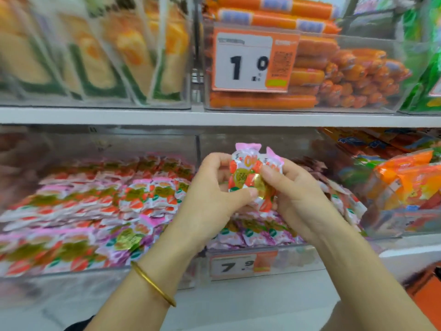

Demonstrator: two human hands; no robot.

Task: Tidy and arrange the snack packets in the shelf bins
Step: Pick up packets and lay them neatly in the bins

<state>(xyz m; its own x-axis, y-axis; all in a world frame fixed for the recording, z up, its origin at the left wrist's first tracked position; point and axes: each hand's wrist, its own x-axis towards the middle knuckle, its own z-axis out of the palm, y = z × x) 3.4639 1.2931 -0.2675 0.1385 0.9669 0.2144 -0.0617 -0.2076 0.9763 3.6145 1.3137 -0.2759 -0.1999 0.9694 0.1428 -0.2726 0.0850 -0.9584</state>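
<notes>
Both hands up front of lower shelf, mid bin (262,144). L hand (214,189) + R hand (293,194) pinch same pink packets (250,173), thumbs on front, prob. squaring bunch before slotting in. More packets heaped in left bin (71,144), blurred.

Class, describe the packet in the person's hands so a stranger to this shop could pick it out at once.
Find the lower shelf's clear bin with the 7.9 price tag. Just above it, the left hand and right hand pinch a pink-topped strawberry packet. Unlike its neighbours lying flat in the bins, it is lifted upright.
</notes>
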